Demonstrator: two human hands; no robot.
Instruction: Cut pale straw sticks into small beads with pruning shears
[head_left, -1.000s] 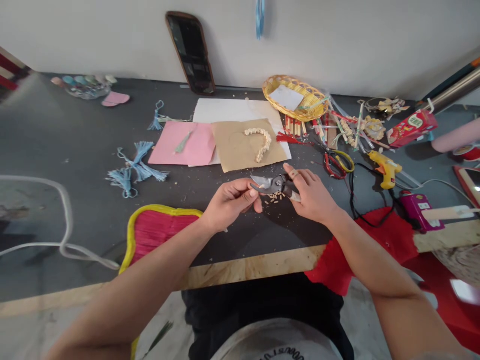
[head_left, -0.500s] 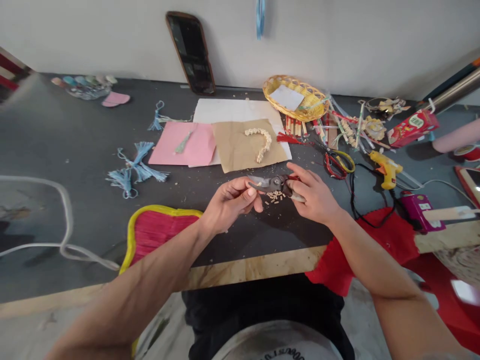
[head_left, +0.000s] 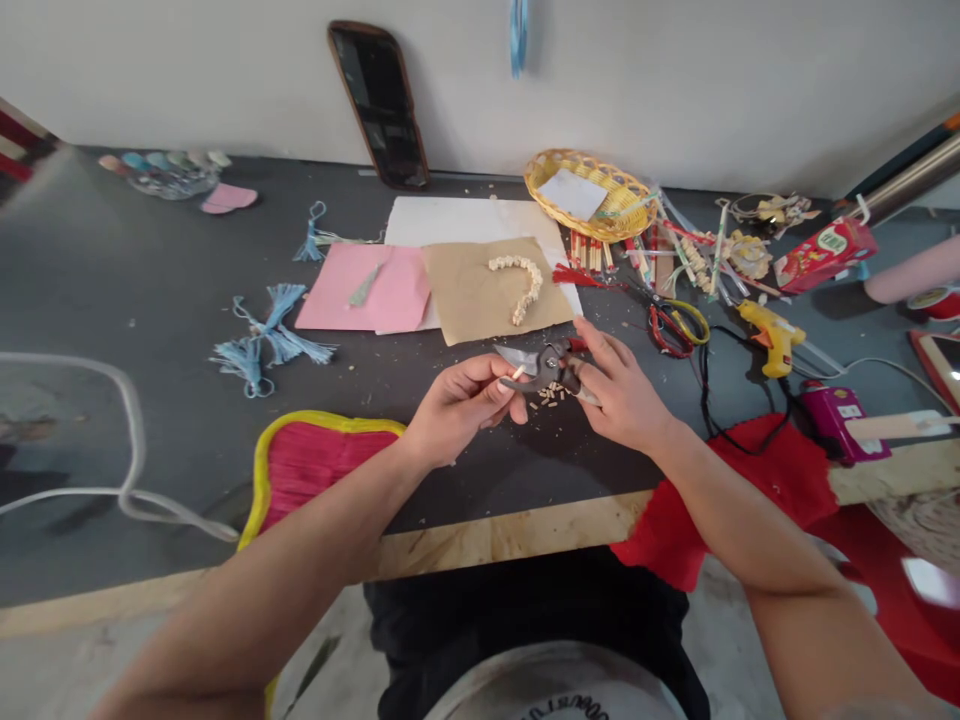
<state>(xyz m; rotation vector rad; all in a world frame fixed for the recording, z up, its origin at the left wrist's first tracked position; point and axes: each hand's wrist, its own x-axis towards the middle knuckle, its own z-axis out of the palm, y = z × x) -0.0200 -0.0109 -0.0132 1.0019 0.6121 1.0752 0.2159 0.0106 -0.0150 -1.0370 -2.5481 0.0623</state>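
Between the thumb and fingers of my left hand is a thin pale wooden stick, its tip poking out between the blades of a pair of pruning shears. My right hand is wrapped round the shears' handles, with the index finger stretched along the top. The blades are apart. Small cut stick pieces lie in a heap on the dark table just under the shears. Beyond my hands, a curved row of pale small pieces rests on a brown paper sheet.
A pink sheet and blue tassels lie to the left. Behind stands a wicker basket. Scissors, a yellow glue gun and red cloth are on the right. A phone leans on the wall.
The shears' blades have opened wider, and the stick's tip now shows between them. Both hands stay in nearly the same place.
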